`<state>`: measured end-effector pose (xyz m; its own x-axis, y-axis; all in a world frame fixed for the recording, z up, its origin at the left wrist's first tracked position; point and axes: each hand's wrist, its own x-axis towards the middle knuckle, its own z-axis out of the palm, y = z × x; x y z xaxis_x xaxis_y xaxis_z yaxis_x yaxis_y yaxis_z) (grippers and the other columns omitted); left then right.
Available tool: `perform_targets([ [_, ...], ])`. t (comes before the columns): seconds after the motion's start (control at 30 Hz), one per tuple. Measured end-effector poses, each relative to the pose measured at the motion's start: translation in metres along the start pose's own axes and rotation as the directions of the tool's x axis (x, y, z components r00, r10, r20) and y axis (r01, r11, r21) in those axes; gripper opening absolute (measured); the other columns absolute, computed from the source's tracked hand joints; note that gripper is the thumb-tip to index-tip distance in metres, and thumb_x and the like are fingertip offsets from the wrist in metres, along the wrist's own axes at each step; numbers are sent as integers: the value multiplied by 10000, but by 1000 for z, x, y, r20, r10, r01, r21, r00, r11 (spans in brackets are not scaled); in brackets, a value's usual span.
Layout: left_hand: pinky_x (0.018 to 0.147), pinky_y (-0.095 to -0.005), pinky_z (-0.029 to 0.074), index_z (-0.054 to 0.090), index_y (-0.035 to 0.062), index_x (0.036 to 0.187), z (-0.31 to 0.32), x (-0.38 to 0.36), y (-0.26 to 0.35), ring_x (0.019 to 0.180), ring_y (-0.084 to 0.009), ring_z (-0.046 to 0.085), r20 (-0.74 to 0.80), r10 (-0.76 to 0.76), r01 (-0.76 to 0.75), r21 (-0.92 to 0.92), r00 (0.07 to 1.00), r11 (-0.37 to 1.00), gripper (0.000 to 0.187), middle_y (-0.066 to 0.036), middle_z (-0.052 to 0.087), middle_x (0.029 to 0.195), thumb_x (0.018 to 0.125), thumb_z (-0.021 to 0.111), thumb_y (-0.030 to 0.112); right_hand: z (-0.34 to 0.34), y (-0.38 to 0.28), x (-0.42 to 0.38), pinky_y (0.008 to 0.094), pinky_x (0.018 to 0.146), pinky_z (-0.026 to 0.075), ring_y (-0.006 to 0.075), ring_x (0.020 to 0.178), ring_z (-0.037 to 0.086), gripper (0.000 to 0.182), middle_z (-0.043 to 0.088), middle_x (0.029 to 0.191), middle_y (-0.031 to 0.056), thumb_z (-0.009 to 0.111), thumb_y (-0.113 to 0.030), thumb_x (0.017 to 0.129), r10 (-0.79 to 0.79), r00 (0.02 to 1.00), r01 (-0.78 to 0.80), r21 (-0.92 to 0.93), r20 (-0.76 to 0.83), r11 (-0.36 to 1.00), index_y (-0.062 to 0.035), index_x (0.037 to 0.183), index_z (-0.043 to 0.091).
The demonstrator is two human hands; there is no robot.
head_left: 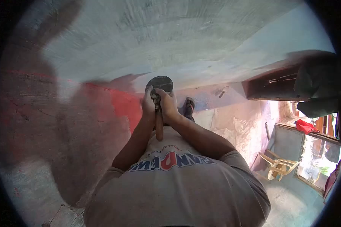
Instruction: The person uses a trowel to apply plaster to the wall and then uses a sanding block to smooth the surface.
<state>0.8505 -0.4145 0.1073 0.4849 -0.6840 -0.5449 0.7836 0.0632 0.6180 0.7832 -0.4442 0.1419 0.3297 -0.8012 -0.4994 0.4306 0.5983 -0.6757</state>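
Observation:
In front of my chest, both my hands are closed at a tool with a round dark disc [161,81] at its far end. My left hand [149,103] grips the left side just below the disc. On the right side, the thumb of my right hand [168,103] lies across the disc's near edge. A brown, wood-like handle [159,128] points back toward my shirt from between the wrists. Greyish parts show between the hands; fingers partly hide how they join. Beyond the disc rises a pale grey-white wall [170,45] with streaky marks.
My shod foot [189,106] stands on the floor near the wall's base. A small object [221,91] lies farther right. At right are a dark recess [271,83], a beige plastic chair [278,166] and a red cloth [306,126] on a ledge.

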Motion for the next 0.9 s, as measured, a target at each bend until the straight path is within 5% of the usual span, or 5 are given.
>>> perform_targets([
  [0.27,808,-305,475,615,12,1003,17,-40,24,892,-156,596,-86,202,-172,271,976,947,235,-54,620,938,945,513,215,4,-21,-19,313,715,522,178,797,623,261,627,919,78,622,-3,811,75,968,-73,-17,240,997,-22,1065,564],
  [0.37,786,-305,467,619,23,986,5,-28,21,868,-147,586,-76,116,-115,16,990,993,229,-50,611,906,931,525,225,17,-25,-22,324,694,518,180,794,620,258,620,905,76,620,2,790,77,984,-86,49,158,995,-20,1043,572],
  [0.57,797,-296,485,629,13,1055,48,-64,49,891,-140,608,115,102,-97,-45,988,994,239,-44,639,968,929,582,210,27,-36,-32,324,734,531,190,822,636,167,631,912,94,566,-16,840,95,985,-92,-26,145,995,-4,1006,579],
  [0.8,797,-285,495,637,21,1070,70,-84,83,903,-127,611,165,11,-23,75,986,997,220,-46,648,987,933,624,192,53,-67,-52,341,744,541,212,839,636,187,617,962,108,533,-8,877,61,956,-81,60,286,995,-10,1064,539],
  [0.9,806,-284,483,628,21,1053,74,-81,87,901,-135,604,221,149,-172,88,964,981,245,-52,640,971,956,579,240,66,-76,-58,299,685,492,159,792,609,149,627,891,60,545,-8,840,-5,972,-4,40,235,999,5,978,602],
])
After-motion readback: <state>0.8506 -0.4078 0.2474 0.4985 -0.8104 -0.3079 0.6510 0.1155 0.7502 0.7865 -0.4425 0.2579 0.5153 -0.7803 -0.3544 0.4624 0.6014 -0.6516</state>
